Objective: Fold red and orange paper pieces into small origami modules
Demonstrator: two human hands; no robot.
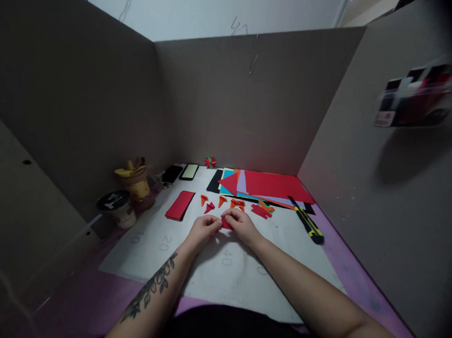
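Between my two hands, low over the white mat [217,276], is a small piece of red paper [226,223]. My left hand [206,227] pinches its left edge with thumb and forefinger. On the other side my right hand [241,225] grips it, fingers closed, covering part of it. Just beyond lie small folded orange paper pieces [222,201] and a folded pink-red piece [209,208]. Small red paper strips [261,211] rest to the right of them, beside orange and green scraps [267,206]. A stack of red paper rectangles [180,205] lies left of my hands.
Coloured paper sheets [276,185] are spread at the back right, with a yellow-and-black utility knife [309,222] near the right wall. Along the left stand a lidded cup [117,209] and a pot holding tools [136,187]. Behind are a phone [189,172] and a paper star [210,163].
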